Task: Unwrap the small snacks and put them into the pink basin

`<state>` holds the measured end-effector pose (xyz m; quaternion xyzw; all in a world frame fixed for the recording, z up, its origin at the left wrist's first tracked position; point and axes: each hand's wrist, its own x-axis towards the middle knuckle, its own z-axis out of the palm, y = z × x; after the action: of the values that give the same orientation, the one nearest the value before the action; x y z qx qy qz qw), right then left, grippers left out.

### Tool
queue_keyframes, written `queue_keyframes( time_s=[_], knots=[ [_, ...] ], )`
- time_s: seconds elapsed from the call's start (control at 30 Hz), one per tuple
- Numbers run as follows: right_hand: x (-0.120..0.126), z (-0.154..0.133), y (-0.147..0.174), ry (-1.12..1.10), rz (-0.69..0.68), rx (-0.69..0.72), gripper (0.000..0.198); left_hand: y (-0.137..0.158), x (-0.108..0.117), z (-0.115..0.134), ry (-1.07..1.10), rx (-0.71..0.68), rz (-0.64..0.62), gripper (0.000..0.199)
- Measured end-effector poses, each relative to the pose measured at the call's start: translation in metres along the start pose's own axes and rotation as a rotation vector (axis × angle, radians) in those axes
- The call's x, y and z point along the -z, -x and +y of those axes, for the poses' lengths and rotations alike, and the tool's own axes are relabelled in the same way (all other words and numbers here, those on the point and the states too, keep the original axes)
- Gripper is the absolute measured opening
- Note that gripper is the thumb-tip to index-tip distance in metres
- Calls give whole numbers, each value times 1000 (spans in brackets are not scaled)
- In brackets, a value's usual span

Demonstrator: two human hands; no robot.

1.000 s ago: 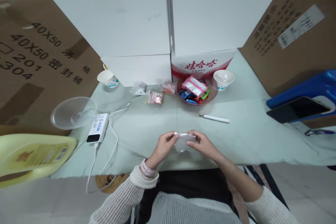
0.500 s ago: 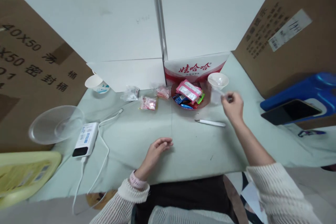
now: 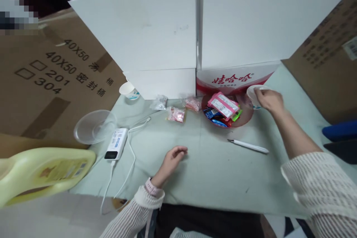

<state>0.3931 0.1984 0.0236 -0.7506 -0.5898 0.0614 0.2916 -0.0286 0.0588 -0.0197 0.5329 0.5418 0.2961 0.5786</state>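
Note:
My right hand (image 3: 270, 99) is over the white paper cup (image 3: 252, 91) at the back right, its fingertips closed at or just inside the rim; whatever they hold is hidden. Left of that cup stands a reddish see-through bowl (image 3: 242, 122) heaped with small packets, a pink-and-white packet (image 3: 224, 105) on top. My left hand (image 3: 174, 160) rests on the table near the front, fingers loosely bent and apart, holding nothing. A white-handled craft knife (image 3: 249, 146) lies in front of the bowl.
Several clear-wrapped packets (image 3: 176, 114) lie left of the bowl. Farther left are another paper cup (image 3: 129, 91), a clear plastic bowl (image 3: 93, 128), a white power bank (image 3: 116, 144) with its cable, and a yellow jug (image 3: 47, 174). White panels (image 3: 156, 26) and cardboard (image 3: 52, 81) enclose the table.
My right hand has moved from the front of the right paper cup, where it held a clear film piece, onto the cup's rim. The camera has turned left. My left hand stays resting.

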Motion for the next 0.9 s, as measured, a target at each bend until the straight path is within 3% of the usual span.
queue_keyframes(
  time_s=[0.1, 0.2, 0.3, 0.37, 0.5, 0.6, 0.73, 0.9],
  knots=[
    [10, -13, 25, 36, 108, -4, 34, -36, 12, 11, -300, -208, 215, 34],
    [8, -38, 69, 0, 127, 92, 31, -82, 16, 32, -547, -361, 431, 67],
    [-8, -67, 125, -236, -72, 326, 27, -119, 16, 50, -693, -346, 468, 86],
    [-22, -82, 162, -307, -227, 421, 24, -130, 14, 55, -791, -291, 411, 78],
    [-45, -98, 207, -327, -423, 494, 19, -109, 3, 49, -948, -303, 275, 62],
    [-50, -89, 216, -275, -403, 489, 19, -73, -6, 36, -997, -343, 181, 77],
    [-41, -43, 213, -35, -267, 396, 26, -34, -7, 20, -1038, -423, 32, 95],
    [-27, 19, 209, 218, -205, 301, 34, -10, -10, 5, -982, -507, 11, 64]
  ],
)
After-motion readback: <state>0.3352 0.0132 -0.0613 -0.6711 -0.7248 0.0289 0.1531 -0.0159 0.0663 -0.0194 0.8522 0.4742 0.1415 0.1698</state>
